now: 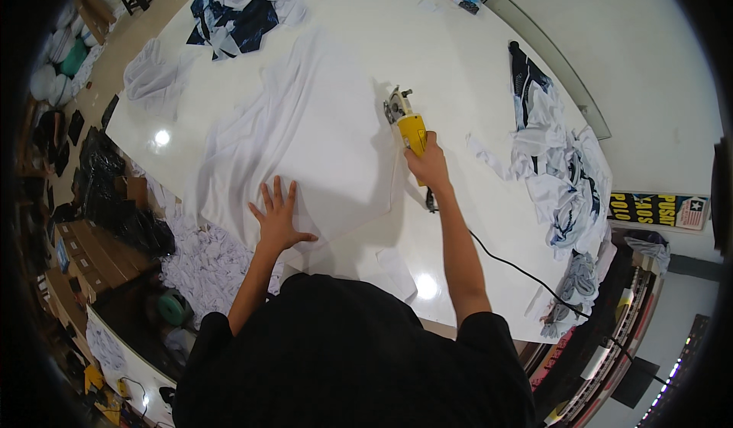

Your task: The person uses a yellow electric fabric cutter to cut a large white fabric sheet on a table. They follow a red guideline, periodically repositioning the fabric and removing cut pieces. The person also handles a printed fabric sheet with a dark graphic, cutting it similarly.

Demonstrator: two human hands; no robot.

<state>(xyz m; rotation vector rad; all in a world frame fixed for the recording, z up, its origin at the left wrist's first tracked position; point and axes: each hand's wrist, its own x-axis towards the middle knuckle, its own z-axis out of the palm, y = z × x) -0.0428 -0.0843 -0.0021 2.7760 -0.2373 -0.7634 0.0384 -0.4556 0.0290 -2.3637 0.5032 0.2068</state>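
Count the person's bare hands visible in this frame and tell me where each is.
2: the left hand is spread on the white fabric sheet; the right hand grips the yellow electric rotary cutter. Neither is hidden.

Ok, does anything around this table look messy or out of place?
The loose heap of white fabric scraps beside the glossy white table stands out: it lies strewn, not contained. The thin white cloth under the left hand is rumpled along its left side but smoother toward the yellow handheld cutter.
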